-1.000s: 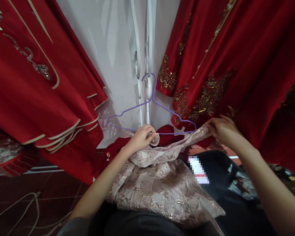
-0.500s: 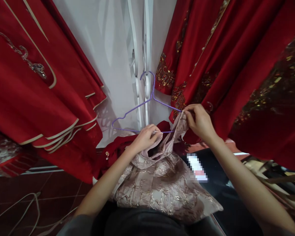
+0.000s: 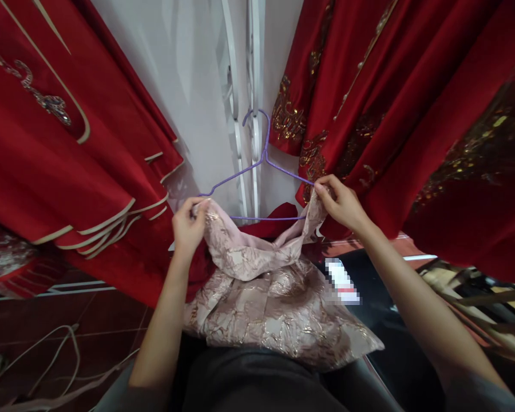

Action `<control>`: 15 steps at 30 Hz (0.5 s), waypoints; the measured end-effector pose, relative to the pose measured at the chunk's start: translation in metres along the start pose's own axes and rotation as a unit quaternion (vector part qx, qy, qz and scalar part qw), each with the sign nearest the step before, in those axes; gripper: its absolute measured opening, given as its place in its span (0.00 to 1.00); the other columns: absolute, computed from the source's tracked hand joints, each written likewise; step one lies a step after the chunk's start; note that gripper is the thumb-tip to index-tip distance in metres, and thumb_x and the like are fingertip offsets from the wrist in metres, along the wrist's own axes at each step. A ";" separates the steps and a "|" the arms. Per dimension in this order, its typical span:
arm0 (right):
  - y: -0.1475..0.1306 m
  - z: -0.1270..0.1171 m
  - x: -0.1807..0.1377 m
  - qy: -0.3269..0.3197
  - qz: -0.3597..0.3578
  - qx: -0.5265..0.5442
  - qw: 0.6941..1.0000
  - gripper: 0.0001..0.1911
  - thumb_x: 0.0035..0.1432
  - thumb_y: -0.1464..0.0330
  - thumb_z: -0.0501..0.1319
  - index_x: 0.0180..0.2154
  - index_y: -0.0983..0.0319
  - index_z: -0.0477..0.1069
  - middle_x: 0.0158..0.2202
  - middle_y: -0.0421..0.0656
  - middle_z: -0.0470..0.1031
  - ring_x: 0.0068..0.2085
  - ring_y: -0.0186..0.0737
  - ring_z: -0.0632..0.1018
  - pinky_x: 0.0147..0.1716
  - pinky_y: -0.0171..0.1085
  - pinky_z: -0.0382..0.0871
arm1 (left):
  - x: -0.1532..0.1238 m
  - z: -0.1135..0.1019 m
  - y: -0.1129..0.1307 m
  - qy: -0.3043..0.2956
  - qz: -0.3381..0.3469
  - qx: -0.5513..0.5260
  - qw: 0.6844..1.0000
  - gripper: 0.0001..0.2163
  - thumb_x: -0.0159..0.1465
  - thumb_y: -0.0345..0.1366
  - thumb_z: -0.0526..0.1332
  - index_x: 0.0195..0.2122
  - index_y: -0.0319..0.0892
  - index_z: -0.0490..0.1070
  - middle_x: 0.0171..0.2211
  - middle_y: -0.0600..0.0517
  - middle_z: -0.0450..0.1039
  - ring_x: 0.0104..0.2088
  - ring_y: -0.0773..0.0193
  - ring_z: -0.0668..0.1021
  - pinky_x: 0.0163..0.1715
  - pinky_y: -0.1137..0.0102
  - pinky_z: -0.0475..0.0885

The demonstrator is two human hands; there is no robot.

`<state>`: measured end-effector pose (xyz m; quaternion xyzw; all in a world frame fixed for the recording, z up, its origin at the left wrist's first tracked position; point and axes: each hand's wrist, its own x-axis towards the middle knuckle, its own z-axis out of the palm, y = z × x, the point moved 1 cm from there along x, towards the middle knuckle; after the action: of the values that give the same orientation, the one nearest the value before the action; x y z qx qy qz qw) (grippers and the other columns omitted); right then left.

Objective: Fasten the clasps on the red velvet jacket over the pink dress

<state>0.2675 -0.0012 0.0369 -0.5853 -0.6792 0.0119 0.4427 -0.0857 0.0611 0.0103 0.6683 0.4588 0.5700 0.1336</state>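
Observation:
A pale pink brocade garment (image 3: 266, 309) with gold threads hangs down over my lap. My left hand (image 3: 187, 226) grips its left shoulder and holds it at the left end of a purple wire hanger (image 3: 257, 169). My right hand (image 3: 341, 201) pinches the garment's right shoulder at the hanger's right end. The hanger's hook hangs on a white metal rack (image 3: 252, 103) against the wall. The garment's neckline sags below the hanger's bottom bar.
Red embroidered robes with cream trim (image 3: 60, 154) hang at the left, and red robes with gold embroidery (image 3: 395, 114) at the right. A dark red cloth (image 3: 278, 226) lies behind the hanger. White cords (image 3: 47, 355) trail on the dark floor at lower left.
My left hand has moved left and up, spreading the garment's shoulder to the hanger's left end. My right hand rose from lower right to the hanger's right end and has stayed there.

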 end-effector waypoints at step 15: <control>0.002 0.002 0.002 -0.013 0.008 0.015 1.000 0.17 0.64 0.55 0.53 0.36 0.60 0.71 0.31 0.41 0.75 0.32 0.39 0.74 0.33 0.35 0.65 | -0.020 -0.028 -0.073 0.102 -0.117 0.001 0.988 0.17 0.58 0.49 0.59 0.36 0.38 0.73 0.30 0.50 0.75 0.31 0.65 0.75 0.34 0.72 0.70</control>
<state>0.2678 0.0021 0.0365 -0.5842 -0.6797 0.0333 0.4423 -0.1433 0.0759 -0.0448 0.5490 0.5454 0.6150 0.1512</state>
